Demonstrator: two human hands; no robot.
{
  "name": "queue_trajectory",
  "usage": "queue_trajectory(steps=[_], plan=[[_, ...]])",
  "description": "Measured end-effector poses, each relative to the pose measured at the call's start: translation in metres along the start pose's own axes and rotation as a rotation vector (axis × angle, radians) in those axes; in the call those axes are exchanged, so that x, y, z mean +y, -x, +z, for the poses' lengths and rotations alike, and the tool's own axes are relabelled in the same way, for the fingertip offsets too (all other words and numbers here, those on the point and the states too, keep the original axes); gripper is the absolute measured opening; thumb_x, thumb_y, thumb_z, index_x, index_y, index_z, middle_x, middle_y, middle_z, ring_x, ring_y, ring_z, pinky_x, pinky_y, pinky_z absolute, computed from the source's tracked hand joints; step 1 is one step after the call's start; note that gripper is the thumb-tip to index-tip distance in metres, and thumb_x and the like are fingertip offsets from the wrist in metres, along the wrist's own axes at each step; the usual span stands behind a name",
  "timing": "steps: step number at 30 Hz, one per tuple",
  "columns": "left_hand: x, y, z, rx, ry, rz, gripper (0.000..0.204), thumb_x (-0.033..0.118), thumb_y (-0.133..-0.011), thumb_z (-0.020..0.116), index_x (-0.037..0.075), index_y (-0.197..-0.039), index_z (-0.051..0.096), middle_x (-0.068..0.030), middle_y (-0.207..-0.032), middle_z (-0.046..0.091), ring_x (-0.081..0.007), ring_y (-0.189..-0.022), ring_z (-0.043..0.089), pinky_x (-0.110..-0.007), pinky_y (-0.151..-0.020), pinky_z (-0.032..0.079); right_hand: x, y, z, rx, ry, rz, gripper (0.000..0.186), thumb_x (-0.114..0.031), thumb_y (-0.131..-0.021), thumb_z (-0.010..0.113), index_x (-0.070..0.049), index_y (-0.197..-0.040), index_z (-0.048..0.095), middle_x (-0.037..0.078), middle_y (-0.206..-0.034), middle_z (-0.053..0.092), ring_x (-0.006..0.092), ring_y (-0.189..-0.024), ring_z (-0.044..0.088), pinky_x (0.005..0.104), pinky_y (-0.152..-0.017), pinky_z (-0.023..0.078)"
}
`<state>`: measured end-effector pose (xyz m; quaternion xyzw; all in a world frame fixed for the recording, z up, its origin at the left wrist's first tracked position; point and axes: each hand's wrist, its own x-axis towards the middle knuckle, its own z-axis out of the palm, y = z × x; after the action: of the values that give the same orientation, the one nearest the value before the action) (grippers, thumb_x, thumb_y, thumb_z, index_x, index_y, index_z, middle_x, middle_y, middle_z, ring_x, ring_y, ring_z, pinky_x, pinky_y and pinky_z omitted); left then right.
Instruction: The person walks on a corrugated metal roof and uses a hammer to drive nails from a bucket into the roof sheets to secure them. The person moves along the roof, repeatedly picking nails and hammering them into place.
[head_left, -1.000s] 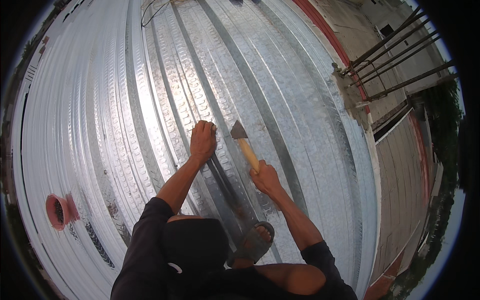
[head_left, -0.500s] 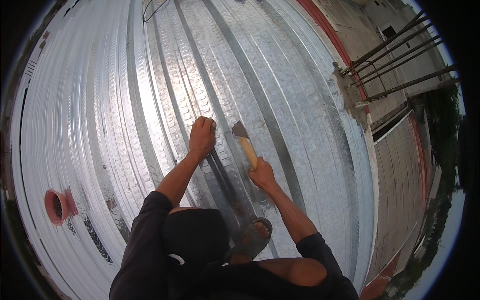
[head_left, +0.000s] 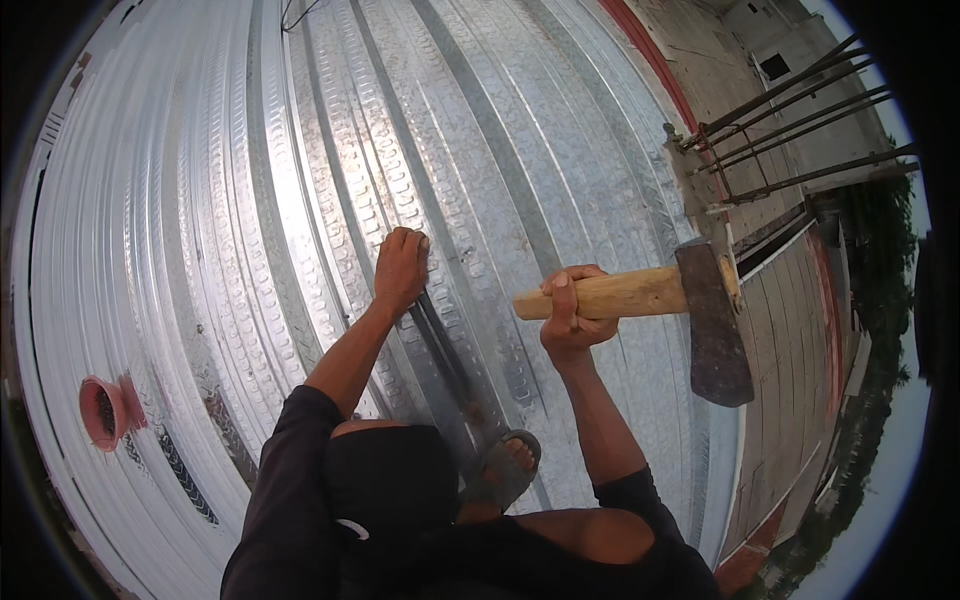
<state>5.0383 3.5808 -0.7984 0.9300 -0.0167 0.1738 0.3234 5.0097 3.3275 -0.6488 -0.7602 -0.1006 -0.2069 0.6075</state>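
My right hand (head_left: 580,310) grips the wooden handle of an axe (head_left: 640,293) near its end. The axe is raised above the decking, its dark, worn steel head (head_left: 718,325) out to the right. My left hand (head_left: 402,268) is down on the ribbed metal decking (head_left: 480,180), fingers curled together at a rib; whatever they hold is hidden. From under it a dark narrow strip (head_left: 440,340) runs back along the groove toward my sandalled foot (head_left: 510,470); I cannot tell whether that is a bar or shadow.
A reddish bucket-like container (head_left: 103,413) with dark contents stands on the decking at far left. Several rusty reinforcing bars (head_left: 780,110) jut out at the upper right, beside a red edge strip (head_left: 655,50). A dark wire (head_left: 295,15) lies at the top.
My right hand has lifted the axe off to the right and up, its head swinging from beside my left hand to the far right. The left hand stays at almost the same spot.
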Motion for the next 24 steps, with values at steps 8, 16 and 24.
queue_trajectory(steps=[8,16,24], plan=[[-0.021,0.008,-0.009,0.01,0.011,0.031,0.01,0.013,-0.098,0.062,0.004,-0.103,0.063,-0.015,-0.102,0.059,-0.0364,-0.096,0.058,-0.047,-0.087,0.048,0.043,0.026,0.022,-0.587,0.39,0.519,0.034,-0.016,-0.083,0.07,0.01,-0.101,0.059,0.033,-0.084,0.069,0.0509,-0.086,0.07,0.0531,-0.078,0.055],[-0.008,0.011,-0.01,-0.007,-0.006,0.011,0.012,0.014,-0.1,0.061,0.003,-0.104,0.063,-0.0151,-0.102,0.059,-0.0358,-0.098,0.059,-0.047,-0.089,0.048,-0.124,-0.145,-0.009,0.149,-0.479,-0.36,0.026,-0.009,-0.09,0.068,0.002,-0.111,0.056,0.008,-0.074,0.061,0.0166,-0.067,0.064,0.0407,-0.075,0.06],[-0.016,0.019,-0.008,-0.029,-0.013,0.019,0.011,0.014,-0.1,0.061,0.004,-0.103,0.064,-0.0138,-0.1,0.058,-0.0347,-0.098,0.059,-0.046,-0.088,0.048,0.107,0.118,0.011,-0.716,0.601,0.692,0.04,-0.02,-0.085,0.069,0.01,-0.109,0.06,0.033,-0.096,0.071,0.0522,-0.094,0.069,0.054,-0.086,0.054]])
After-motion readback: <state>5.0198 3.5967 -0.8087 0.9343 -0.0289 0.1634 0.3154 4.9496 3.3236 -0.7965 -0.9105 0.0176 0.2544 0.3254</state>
